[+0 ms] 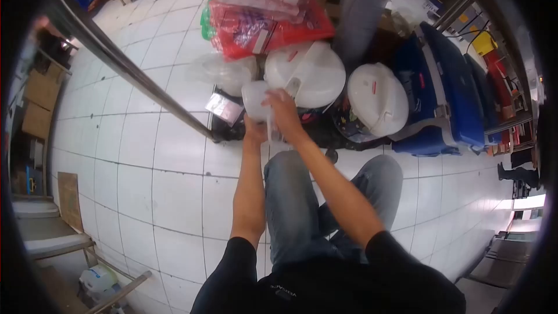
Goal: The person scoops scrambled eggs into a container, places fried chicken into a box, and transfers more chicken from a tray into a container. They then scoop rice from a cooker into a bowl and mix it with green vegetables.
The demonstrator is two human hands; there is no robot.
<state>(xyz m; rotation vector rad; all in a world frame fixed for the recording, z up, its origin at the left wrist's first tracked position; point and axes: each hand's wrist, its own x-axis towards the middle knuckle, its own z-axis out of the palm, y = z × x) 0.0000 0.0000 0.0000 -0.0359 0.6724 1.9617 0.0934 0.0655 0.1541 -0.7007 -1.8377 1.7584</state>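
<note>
Low in front of my bent knees I hold a whitish, see-through plastic piece point(254, 97), rounded like a tub or a stack of lids; blur hides its exact kind. Beneath its near side, my left hand point(256, 132) is closed around it. My right hand point(281, 110) grips its right edge with bent fingers. A pale strip point(269, 130) hangs between the two hands. Just beyond them stands a container with a large white lid point(314, 72). A small pale packet point(224, 109) lies to the left of my hands.
Red plastic bags point(273, 29) are heaped behind the white lid. To the right stand a second white-lidded container point(378, 99) and a blue cooler box point(444, 93). A metal bar point(133, 72) slants along the left, above the white tiled floor point(174, 197).
</note>
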